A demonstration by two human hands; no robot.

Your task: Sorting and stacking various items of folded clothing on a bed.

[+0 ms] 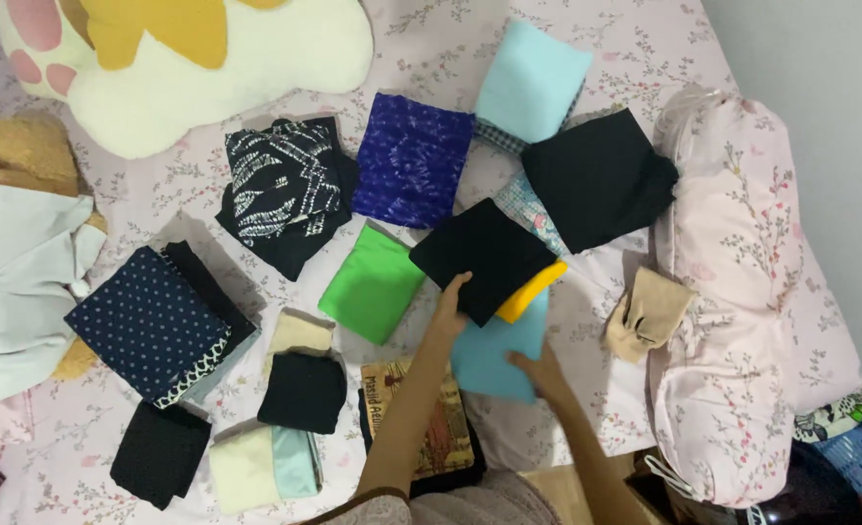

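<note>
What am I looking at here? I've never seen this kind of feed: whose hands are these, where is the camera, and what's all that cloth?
One camera, worn on a person's head, looks down at a bed with a pink floral sheet. Both bare hands are that person's. The left hand grips a folded black cloth stacked on a yellow piece. The right hand presses a light blue cloth. Around them lie other folded clothes, such as a green one, plus a floral bolster.

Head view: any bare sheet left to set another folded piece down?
Bare floral bedsheet lies between the folded teal cloth under the right hand and the pink floral bolster. Another strip runs below the plush pillow. Crowded around the left hand on the black folded cloth.
</note>
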